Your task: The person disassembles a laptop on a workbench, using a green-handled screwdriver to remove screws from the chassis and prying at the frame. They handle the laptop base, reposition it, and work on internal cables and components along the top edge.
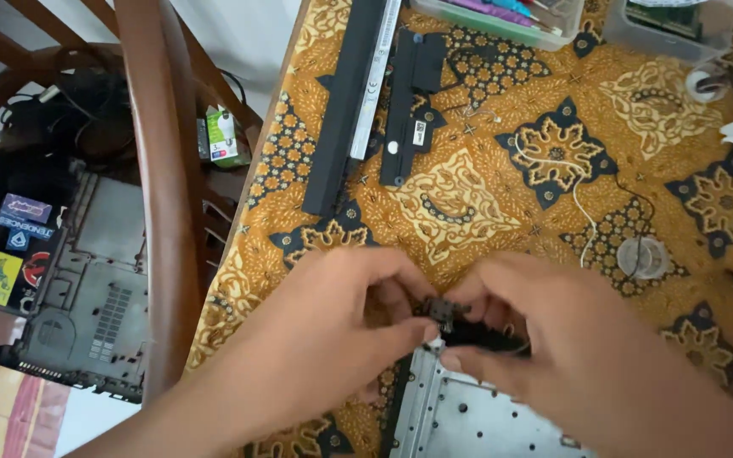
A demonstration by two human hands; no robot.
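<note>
Both hands pinch one small black connector part [468, 326] between them: the left hand [332, 326] closes on its near end, the right hand [553, 339] grips the other. It sits just above a perforated metal plate [477, 416] below the hands. Beyond the fingers, a long black laptop battery [345, 102] lies on the patterned surface [468, 203].

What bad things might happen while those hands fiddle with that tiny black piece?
The small black part is pinched between the left hand and the right hand right above the silver metal plate; it might slip and drop. The thin white wire lying loose on the patterned cloth sits close to the right hand and could get snagged. The long black battery lies near the table's edge, so a bump might knock it off.
</note>
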